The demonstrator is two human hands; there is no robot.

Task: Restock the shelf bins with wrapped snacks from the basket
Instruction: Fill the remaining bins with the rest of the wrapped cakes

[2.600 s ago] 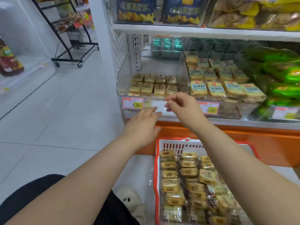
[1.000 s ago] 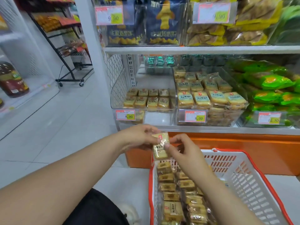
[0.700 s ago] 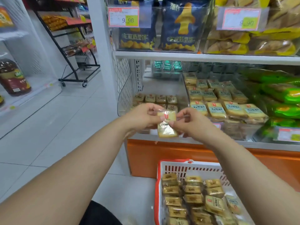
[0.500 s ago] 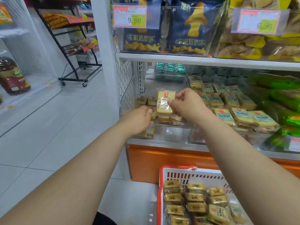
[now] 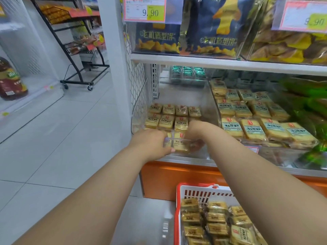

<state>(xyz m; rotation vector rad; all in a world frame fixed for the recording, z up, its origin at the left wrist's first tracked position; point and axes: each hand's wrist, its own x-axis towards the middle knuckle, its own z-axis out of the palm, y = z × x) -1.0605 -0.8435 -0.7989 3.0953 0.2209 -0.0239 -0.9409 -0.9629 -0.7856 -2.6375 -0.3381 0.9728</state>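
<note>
clear bin wall (image 5: 210,101) splits two stacks; basket (image 5: 178,206) below. left hand (image 5: 150,144) and right hand (image 5: 196,129) — fingers curled, pinching one wrapped snack (image 5: 179,145) at left bin's front.

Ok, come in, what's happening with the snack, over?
Both hands, left and right, lowering one wrapped snack into the front of the left clear bin. Each hand's grip on a snack edge. Nothing blocking. Basket below holds plenty more.
</note>
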